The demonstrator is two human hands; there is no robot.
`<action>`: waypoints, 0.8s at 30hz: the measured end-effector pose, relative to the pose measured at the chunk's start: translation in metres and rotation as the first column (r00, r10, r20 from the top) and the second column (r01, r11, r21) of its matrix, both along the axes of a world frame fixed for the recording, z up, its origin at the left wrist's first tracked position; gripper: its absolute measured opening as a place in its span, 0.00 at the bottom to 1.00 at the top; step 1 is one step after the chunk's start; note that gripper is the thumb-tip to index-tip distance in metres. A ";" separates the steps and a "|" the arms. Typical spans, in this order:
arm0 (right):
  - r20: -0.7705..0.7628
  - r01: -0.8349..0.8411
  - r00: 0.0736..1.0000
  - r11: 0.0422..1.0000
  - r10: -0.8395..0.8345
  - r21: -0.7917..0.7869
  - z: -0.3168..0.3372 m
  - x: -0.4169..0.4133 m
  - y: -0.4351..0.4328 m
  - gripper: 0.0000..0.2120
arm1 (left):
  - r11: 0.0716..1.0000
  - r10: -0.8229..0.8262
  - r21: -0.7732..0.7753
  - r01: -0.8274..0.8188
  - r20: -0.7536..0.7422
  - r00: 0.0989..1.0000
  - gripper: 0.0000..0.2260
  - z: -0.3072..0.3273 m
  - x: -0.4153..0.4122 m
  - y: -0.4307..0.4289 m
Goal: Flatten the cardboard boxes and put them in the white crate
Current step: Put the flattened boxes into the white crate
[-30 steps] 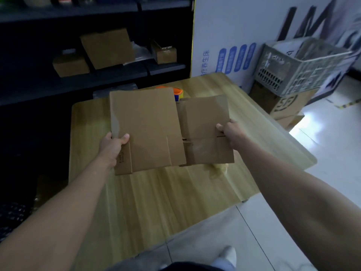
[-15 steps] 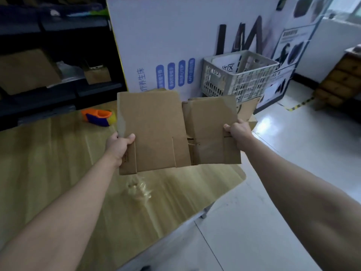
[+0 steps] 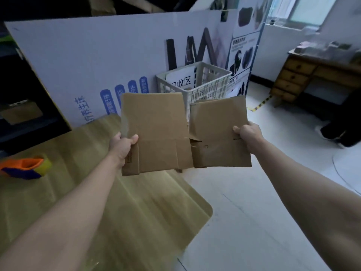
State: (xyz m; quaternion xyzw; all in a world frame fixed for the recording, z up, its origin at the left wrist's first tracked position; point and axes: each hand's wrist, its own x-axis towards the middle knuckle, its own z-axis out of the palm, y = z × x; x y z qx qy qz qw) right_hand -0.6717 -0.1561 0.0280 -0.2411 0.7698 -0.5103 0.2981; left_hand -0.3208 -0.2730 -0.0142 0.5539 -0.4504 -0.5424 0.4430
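Holding what, at the centre of the frame? asks the 1st speaker.

2 flattened boxes, answers the 2nd. The left hand [image 3: 124, 145] pinches the lower left edge of the left cardboard piece [image 3: 156, 130], with the thumb on the front and the fingers hidden behind. The right hand [image 3: 249, 134] grips the right edge of the right cardboard piece [image 3: 216, 132] in the same way. Both pieces are in the air, upright and facing the person. The left one overlaps the right at the middle, and whether they are joined cannot be told.

And the white crate [image 3: 213, 86]?

Just above and behind the cardboard in the frame, against the white printed board [image 3: 97, 61] and past the corner of the wooden table [image 3: 140, 222] at lower left. Its base is hidden. A sheet [image 3: 181, 81] with writing stands inside it.

How will the pieces handle?

Probably light and fairly stiff across the panels, but floppy along the creases and loose flaps. A grip on 1 edge may let them sag or swing. A hold at mid-edge, thumb in front, looks sound. Pressing the 2 flat together and sliding them in edge-first would likely go easiest.
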 end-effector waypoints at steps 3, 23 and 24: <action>0.026 0.004 1.000 1.000 -0.004 -0.019 0.001 -0.045 -0.023 0.16 | 1.000 -0.020 0.006 0.020 0.014 1.000 0.19 0.005 -0.044 -0.028; 0.031 -0.203 0.978 0.972 0.208 -0.115 0.019 -0.319 -0.225 0.17 | 0.955 0.291 -0.065 -0.288 0.049 0.955 0.16 0.036 -0.301 -0.158; 0.022 -0.208 0.977 0.972 0.211 -0.110 0.019 -0.327 -0.238 0.17 | 0.952 0.300 -0.067 -0.297 0.042 0.953 0.16 0.037 -0.311 -0.171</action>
